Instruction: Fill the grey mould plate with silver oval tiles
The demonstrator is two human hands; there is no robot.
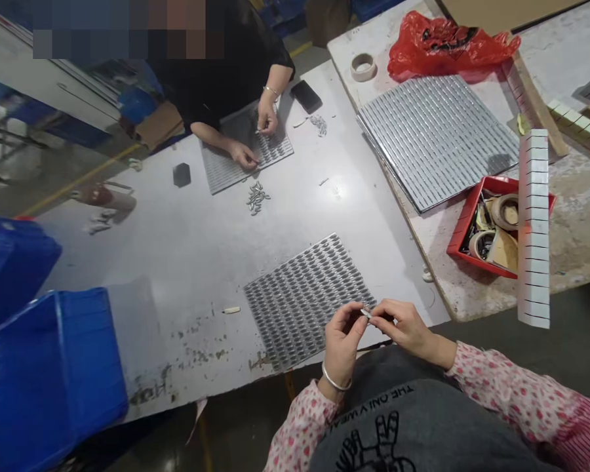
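Note:
My left hand (343,341) and my right hand (404,326) meet over the near edge of the grey table (187,262). Both pinch one small silvery piece (366,313) between their fingertips. Just beyond them lies a grey tray (305,298) filled with rows of small oval metal pieces. A silver bangle circles my left wrist. My sleeves are pink with a floral print.
A person across the table works with both hands (255,134) on another tray, loose metal pieces (257,196) beside it. Blue crates (54,373) stand at left. On the right table sit stacked ribbed trays (437,137), a red bin (491,226) of tape rolls, a red bag (447,42).

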